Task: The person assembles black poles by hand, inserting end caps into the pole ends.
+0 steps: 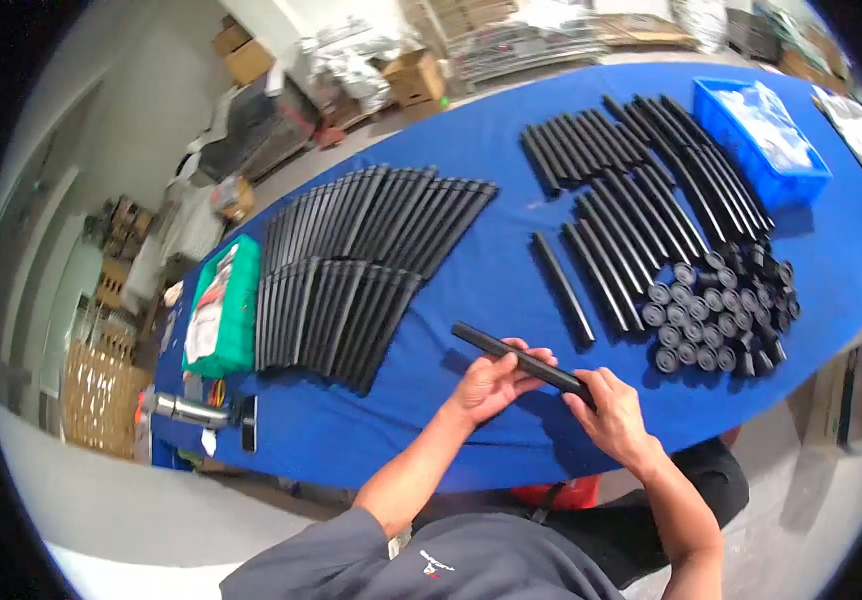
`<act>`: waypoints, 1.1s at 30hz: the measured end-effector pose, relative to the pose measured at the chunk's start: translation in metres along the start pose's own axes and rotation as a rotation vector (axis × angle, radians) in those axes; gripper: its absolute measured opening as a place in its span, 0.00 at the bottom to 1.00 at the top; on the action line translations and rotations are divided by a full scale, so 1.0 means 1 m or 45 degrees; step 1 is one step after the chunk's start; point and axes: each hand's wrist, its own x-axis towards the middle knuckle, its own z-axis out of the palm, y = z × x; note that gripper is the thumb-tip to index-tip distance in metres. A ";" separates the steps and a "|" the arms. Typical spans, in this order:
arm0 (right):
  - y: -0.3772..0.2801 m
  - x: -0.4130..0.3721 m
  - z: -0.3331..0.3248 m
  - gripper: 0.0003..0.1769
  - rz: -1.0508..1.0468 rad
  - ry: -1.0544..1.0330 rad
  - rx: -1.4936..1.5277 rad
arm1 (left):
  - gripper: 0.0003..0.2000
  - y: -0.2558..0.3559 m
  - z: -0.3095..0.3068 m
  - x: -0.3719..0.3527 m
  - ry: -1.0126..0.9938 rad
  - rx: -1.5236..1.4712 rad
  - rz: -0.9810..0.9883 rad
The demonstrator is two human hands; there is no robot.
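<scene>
I hold one black tube (541, 371) slantwise above the front of the blue-covered table. My left hand (486, 388) is closed on it near the middle, thumb on top and fingers beneath. Wrapped round its near right end is my right hand (613, 415), which hides that tip. Just beyond my hands a single black tube (563, 287) lies apart on the cloth. To its right are loose rows of similar tubes (641, 215) and a heap of round black end caps (696, 310). Left of my hands, longer black tubes (351, 265) are fanned out in two overlapping rows.
A green bin (243, 310) stands at the table's left end, near a metal cylinder (186, 408) and a phone (249, 425). At the back right is a blue bin (801, 188) holding clear plastic bags. Cardboard boxes (414, 77) and wrapped goods stand behind the table (491, 240).
</scene>
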 end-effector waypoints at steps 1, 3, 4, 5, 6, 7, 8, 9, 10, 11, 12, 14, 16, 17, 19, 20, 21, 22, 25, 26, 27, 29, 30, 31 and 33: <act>0.001 0.000 0.000 0.21 -0.022 0.002 -0.028 | 0.14 0.000 0.001 0.000 -0.016 -0.010 -0.002; -0.005 0.005 -0.009 0.22 0.192 -0.166 0.081 | 0.14 0.001 0.002 0.000 -0.047 0.014 -0.004; -0.013 0.010 -0.020 0.22 0.426 -0.341 0.215 | 0.14 0.000 0.001 0.000 -0.072 0.040 -0.009; -0.017 0.015 -0.026 0.23 0.666 -0.513 0.345 | 0.15 0.000 0.001 0.000 -0.100 0.064 -0.019; -0.017 0.018 -0.027 0.22 0.693 -0.542 0.414 | 0.14 0.001 0.002 0.000 -0.131 0.063 -0.017; -0.016 0.019 -0.026 0.22 0.684 -0.555 0.420 | 0.14 0.001 0.003 0.000 -0.138 0.062 -0.010; -0.013 0.019 -0.024 0.22 0.676 -0.569 0.427 | 0.15 0.001 0.003 0.001 -0.146 0.061 -0.004; -0.010 0.020 -0.022 0.22 0.664 -0.582 0.434 | 0.15 0.001 0.002 0.001 -0.154 0.063 0.004; -0.009 0.022 -0.021 0.22 0.658 -0.577 0.405 | 0.18 0.001 0.002 0.001 -0.120 0.066 0.010; -0.008 0.022 -0.019 0.22 0.670 -0.577 0.427 | 0.19 0.001 0.002 0.000 -0.061 0.092 0.001; -0.007 0.023 -0.019 0.22 0.679 -0.579 0.449 | 0.19 0.001 0.005 -0.001 -0.001 0.117 -0.004; -0.005 0.027 -0.016 0.21 0.650 -0.534 0.466 | 0.20 0.005 0.010 -0.006 0.138 0.251 -0.075; -0.008 0.031 -0.016 0.20 0.630 -0.542 0.437 | 0.16 0.019 0.035 -0.020 0.276 0.855 -0.354; -0.007 0.032 -0.020 0.20 0.631 -0.523 0.416 | 0.15 0.026 0.045 -0.026 0.308 1.169 -0.501; -0.008 0.034 -0.025 0.19 0.583 -0.564 0.377 | 0.15 0.036 0.073 -0.041 0.329 1.822 -0.152; -0.004 0.033 -0.023 0.19 0.527 -0.586 0.364 | 0.14 0.039 0.081 -0.048 0.337 2.128 0.051; 0.001 0.033 -0.021 0.19 0.465 -0.617 0.349 | 0.17 0.045 0.082 -0.049 0.110 2.546 0.658; 0.005 0.034 -0.020 0.20 0.430 -0.681 0.273 | 0.18 0.055 0.097 -0.044 -0.041 2.726 0.833; -0.001 0.036 -0.019 0.20 0.210 -0.685 0.259 | 0.21 0.062 0.090 -0.040 -0.300 2.904 0.815; -0.005 0.037 -0.019 0.21 0.217 -0.712 0.294 | 0.22 0.061 0.081 -0.041 -0.352 2.905 0.714; -0.005 0.037 -0.018 0.21 0.160 -0.705 0.273 | 0.22 0.061 0.077 -0.042 -0.347 2.906 0.598; -0.003 0.036 -0.013 0.21 0.050 -0.687 0.236 | 0.22 0.064 0.072 -0.047 -0.343 2.902 0.360; -0.005 0.037 -0.012 0.24 0.097 -0.711 0.214 | 0.21 0.065 0.072 -0.048 -0.330 2.888 0.403; -0.007 0.039 -0.013 0.26 0.098 -0.637 0.199 | 0.21 0.067 0.073 -0.049 -0.294 2.870 0.404; -0.012 0.040 -0.017 0.32 0.105 -0.486 0.169 | 0.20 0.072 0.077 -0.050 -0.228 2.835 0.404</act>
